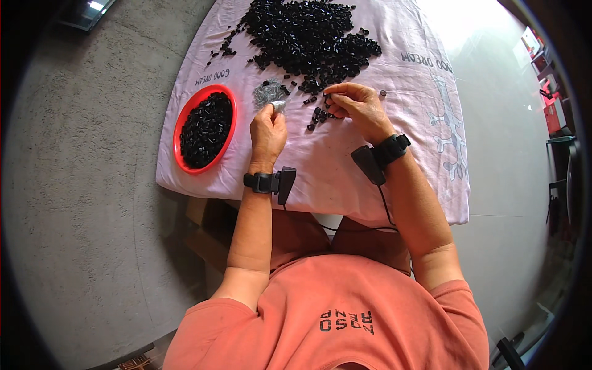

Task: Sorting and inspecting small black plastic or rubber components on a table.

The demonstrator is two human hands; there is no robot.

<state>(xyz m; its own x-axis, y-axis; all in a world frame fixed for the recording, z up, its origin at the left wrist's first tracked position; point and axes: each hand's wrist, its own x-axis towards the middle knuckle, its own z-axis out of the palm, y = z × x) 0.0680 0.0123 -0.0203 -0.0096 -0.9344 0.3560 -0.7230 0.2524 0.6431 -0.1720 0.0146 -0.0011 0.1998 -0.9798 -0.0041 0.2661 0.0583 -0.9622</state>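
Note:
My left hand (269,135) is closed, with thumb and forefinger pinching a small silvery-grey piece (279,106) whose kind I cannot make out. Just beyond it lies a small heap of thin, shiny, wire-like pieces (267,92). To the right, my right hand (364,110) has its thumb and forefinger pinched together at a small black piece (327,98). Several loose black pieces (319,115) lie under and beside its fingers. Farther off spreads a large pile of glossy black pieces (302,34). Both wrists wear black straps with small box-shaped devices.
A red oval tray (197,171) filled with similar black pieces stands at the left. Pink printed cloth (419,185) covers the table, with its edge close to my body. A cable (385,203) runs from the right wrist device. Grey floor (92,185) surrounds the table.

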